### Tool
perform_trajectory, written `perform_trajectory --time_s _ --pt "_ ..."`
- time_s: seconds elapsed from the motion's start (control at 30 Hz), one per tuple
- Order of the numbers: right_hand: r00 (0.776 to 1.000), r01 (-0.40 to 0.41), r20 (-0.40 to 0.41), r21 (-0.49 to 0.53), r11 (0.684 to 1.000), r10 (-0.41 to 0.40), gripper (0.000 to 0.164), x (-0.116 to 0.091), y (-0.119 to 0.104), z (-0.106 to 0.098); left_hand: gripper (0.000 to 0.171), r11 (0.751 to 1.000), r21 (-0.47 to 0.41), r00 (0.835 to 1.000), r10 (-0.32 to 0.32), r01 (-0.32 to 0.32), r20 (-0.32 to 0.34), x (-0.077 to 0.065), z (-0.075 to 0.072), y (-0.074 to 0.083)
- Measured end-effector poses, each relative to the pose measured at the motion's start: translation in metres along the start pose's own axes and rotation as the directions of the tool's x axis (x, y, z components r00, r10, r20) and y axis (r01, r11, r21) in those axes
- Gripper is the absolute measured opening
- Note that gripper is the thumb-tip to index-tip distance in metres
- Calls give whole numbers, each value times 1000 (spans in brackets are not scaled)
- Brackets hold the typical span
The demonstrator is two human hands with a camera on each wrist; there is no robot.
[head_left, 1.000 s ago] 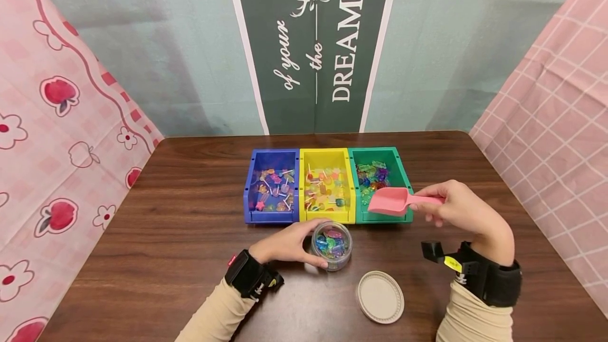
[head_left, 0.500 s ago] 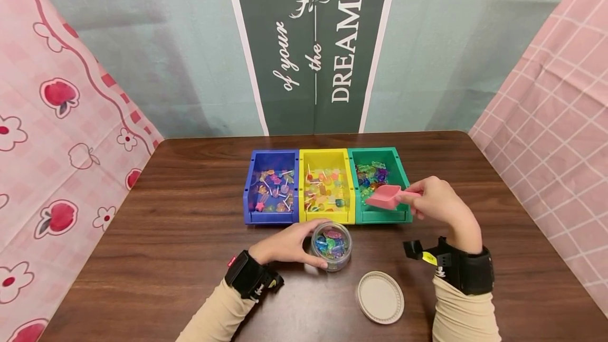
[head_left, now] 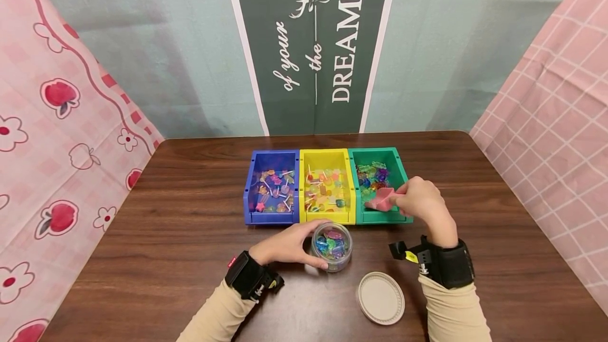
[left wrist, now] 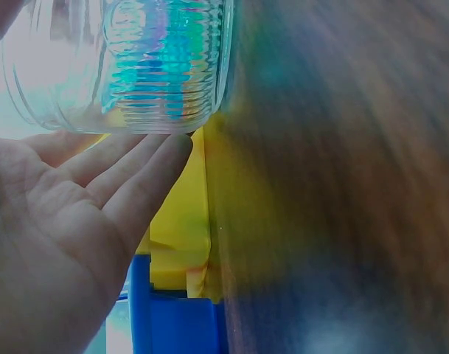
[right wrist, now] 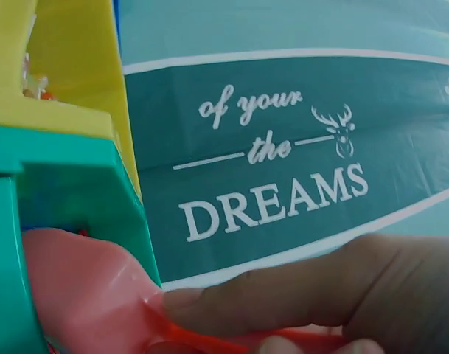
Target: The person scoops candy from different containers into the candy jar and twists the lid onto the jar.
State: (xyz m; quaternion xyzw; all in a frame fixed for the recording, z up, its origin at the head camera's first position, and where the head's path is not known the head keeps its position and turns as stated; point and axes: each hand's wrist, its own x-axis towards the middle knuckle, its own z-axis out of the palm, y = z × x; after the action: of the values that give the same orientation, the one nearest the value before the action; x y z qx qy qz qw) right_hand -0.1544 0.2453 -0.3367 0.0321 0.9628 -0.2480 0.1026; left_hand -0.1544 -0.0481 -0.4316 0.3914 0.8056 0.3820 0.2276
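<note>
My right hand [head_left: 421, 202] pinches the handle of a pink scoop [head_left: 381, 199], whose blade is down inside the green bin [head_left: 385, 217]. Colourful translucent beads [head_left: 372, 173] lie in that bin. In the right wrist view, the scoop [right wrist: 91, 291] partly hides what is in the bin. With thumb and fingers on either side, my left hand [head_left: 290, 244] holds a clear round jar [head_left: 339, 263] upright on the table. Blue, green, pink and purple pieces fill part of the jar, as the left wrist view also shows through its ribbed wall [left wrist: 165, 74].
A yellow bin [head_left: 328, 217] and a blue bin [head_left: 272, 218] stand joined to the green one, both with lollipop-shaped and other small charms. A round beige lid [head_left: 381, 298] lies on the brown table [head_left: 190, 199], right of the jar and nearer me.
My right hand has moved left and lowered the scoop from above the green bin down into its contents. The left hand and the jar have stayed put.
</note>
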Motion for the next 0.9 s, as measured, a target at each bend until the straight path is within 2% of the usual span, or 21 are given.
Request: perform_trajectory --time_s 0.43,0.77,0.9 --pt "992 -119 25 -76 990 122 45 7 -10 11 86 1000 -3 1000 0 0 -1 0 0 -1" --pt "984 -167 43 -88 982 171 45 15 -6 17 86 1000 13 1000 -4 4 -2 -1 0 0" --pt "986 -155 48 -77 985 159 44 20 1 21 86 1000 13 1000 -5 5 -3 -1 0 1"
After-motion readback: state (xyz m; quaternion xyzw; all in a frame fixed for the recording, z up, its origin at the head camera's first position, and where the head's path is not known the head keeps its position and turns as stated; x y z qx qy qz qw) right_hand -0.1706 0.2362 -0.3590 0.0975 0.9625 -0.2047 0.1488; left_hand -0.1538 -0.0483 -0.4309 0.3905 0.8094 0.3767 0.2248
